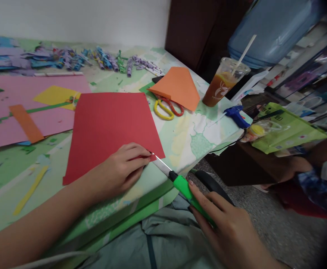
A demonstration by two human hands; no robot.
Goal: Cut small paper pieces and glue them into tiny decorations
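A large red paper sheet (110, 127) lies on the patterned tablecloth (180, 145), its near edge folded over. My left hand (127, 164) rests on the sheet's near right part, fingertips pressed together at the folded edge close to the corner. My right hand (222, 220) is wrapped round the green handle of a utility knife (184, 186). The extended blade points up and left, its tip at the paper edge beside my left fingertips.
Scissors (163, 110) lie partly under orange paper (180, 86). Beyond are a drink cup (222, 84) and a blue glue gun (237, 116). Pink paper (54, 123) and rolled paper pieces (107, 61) lie left and back. A person's leg (289, 168) shows at right.
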